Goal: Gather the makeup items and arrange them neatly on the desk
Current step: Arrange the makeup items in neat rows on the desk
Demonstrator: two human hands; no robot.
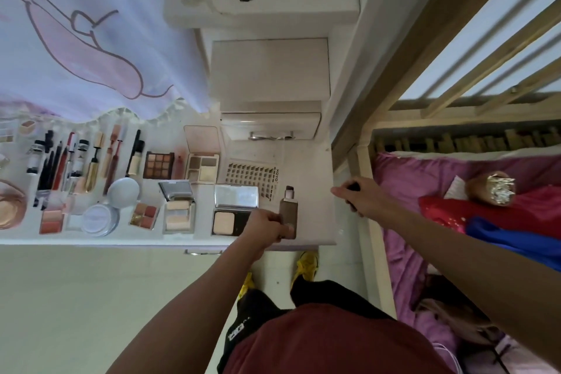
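- Gripping the near end of a taupe rectangular foundation bottle, the left hand had its fingers curled round it at the front right corner of the white desk. The bottle's pale pink neck and dark cap pointed to 12 o'clock.
- Right hand: closed round a small dark object, too hidden to identify. It was held off the desk's right edge, at 2 o'clock from the bottle, with a pink bed sheet at its 3 o'clock.
- Open mirrored compact with a beige powder pan: just beside the bottle at 9 o'clock.
- Cream tray of false lashes: flat on the desk at 11 o'clock from the bottle.
- Open pink-lidded palette of neutral shades: at 9 o'clock from the lash tray.
- Brown twelve-pan eyeshadow palette: next at 9 o'clock, in the same back row.
- Front row, running to 9 o'clock from the mirrored compact: a small open silver compact, a four-pan blush palette and a clear round powder jar.
- Pale blue round compact: at 1 o'clock from the jar.
- Row of pencils and lip tubes: laid side by side at the desk's left, ends towards 12 o'clock.
- White curtain with a pink line drawing: hung at 12 o'clock of that row.
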